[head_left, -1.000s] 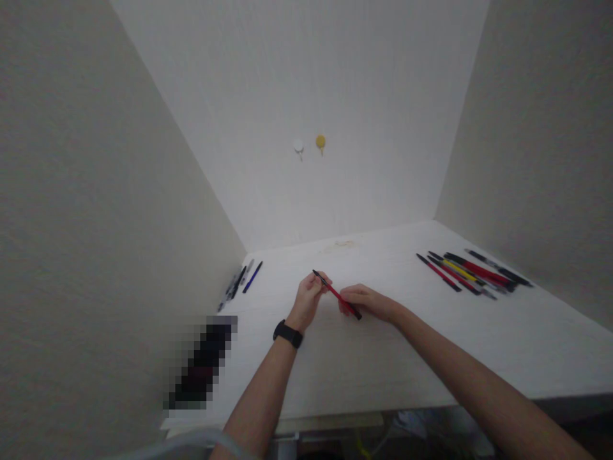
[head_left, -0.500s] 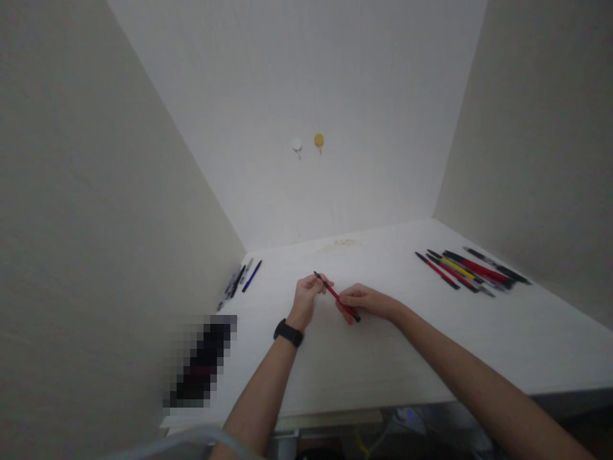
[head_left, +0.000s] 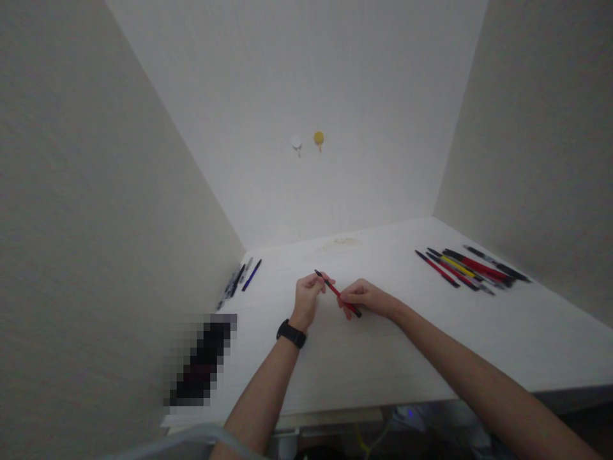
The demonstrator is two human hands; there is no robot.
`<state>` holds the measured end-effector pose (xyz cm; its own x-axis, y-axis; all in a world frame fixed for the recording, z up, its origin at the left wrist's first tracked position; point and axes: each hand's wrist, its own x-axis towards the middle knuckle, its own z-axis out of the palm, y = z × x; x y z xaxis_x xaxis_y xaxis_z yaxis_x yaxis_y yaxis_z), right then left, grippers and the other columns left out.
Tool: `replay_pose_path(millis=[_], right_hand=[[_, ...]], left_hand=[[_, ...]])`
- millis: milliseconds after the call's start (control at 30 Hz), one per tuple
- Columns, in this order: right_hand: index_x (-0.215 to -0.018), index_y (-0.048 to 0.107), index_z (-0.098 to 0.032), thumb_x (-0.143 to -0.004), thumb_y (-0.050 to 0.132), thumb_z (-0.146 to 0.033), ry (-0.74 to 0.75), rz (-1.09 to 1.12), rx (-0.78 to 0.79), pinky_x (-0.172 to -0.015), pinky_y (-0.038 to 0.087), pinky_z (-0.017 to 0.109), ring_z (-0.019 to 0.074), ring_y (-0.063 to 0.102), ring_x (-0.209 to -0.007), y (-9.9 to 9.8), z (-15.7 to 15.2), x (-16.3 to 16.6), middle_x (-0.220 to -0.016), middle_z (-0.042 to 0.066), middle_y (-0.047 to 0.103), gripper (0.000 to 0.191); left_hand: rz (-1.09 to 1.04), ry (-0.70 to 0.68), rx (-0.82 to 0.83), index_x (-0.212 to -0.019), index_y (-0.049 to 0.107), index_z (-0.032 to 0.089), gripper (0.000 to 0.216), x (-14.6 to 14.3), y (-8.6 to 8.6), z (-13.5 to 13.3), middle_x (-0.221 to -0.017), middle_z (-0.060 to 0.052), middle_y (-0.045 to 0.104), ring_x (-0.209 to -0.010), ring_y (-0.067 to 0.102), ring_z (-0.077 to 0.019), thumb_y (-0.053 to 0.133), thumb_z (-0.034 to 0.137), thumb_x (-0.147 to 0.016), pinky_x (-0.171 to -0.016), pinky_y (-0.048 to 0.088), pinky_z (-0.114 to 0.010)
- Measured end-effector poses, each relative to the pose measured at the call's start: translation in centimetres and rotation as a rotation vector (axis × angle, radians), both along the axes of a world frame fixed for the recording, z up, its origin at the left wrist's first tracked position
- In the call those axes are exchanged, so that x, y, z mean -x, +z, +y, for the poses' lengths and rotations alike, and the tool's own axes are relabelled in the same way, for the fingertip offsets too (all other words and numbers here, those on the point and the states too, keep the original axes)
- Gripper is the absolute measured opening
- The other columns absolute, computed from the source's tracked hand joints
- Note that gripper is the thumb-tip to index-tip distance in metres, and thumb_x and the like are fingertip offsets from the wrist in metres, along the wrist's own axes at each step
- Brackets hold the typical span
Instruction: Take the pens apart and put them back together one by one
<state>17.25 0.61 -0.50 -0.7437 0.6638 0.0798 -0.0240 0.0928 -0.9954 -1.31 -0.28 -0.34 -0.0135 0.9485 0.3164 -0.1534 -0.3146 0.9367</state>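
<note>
A red pen (head_left: 334,290) with black ends slants between my hands above the white tabletop. My left hand (head_left: 309,291), with a black watch on its wrist, pinches the pen near its upper black end. Closed around the lower part is my right hand (head_left: 361,298), and the other black end sticks out below its fingers. To the right lies a group of pens, with a red pen (head_left: 437,269) nearest my right hand and a yellow one (head_left: 458,266) among them. On the left, a blue pen (head_left: 251,275) rests beside several black and clear pens (head_left: 234,281).
Walls enclose the table (head_left: 407,358) at the left, back and right. A white hook (head_left: 297,143) and a yellow hook (head_left: 318,138) are fixed to the back wall. A blurred dark patch (head_left: 204,361) covers the left front. Cables (head_left: 361,441) hang below the front edge.
Both hands stay almost where they were, still on the red pen. The right hand has lifted very slightly, and the left wrist has shifted a little to the right.
</note>
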Motion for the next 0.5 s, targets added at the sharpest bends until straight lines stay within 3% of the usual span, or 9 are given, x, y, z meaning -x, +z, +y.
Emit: replay_pose_path(millis=[333, 500], right_hand=[[-0.072, 0.070, -0.011, -0.076, 0.068, -0.049, -0.241, -0.059, -0.135, -0.042, 0.029, 0.021, 0.0069, 0.042, -0.041, -0.63, 0.54, 0.42, -0.054, 0.002, 0.063, 0.038], [-0.081, 0.069, -0.011, -0.078, 0.066, -0.050, -0.200, -0.003, -0.088, -0.043, 0.030, 0.021, 0.0071, 0.042, -0.042, -0.48, 0.44, 0.38, -0.052, -0.001, 0.058, 0.039]], left_hand=[[0.047, 0.077, -0.033, -0.071, 0.067, 0.014, 0.031, -0.02, -0.04, 0.36, -0.073, -0.008, 0.070, -0.067, 0.057, -0.0165, 0.068, 0.045, -0.076, -0.062, 0.038, -0.027], [0.032, 0.095, -0.017, -0.072, 0.067, 0.015, 0.032, -0.04, -0.30, 0.46, -0.076, -0.008, 0.071, -0.066, 0.055, -0.0157, 0.067, 0.046, -0.077, -0.063, 0.038, -0.027]])
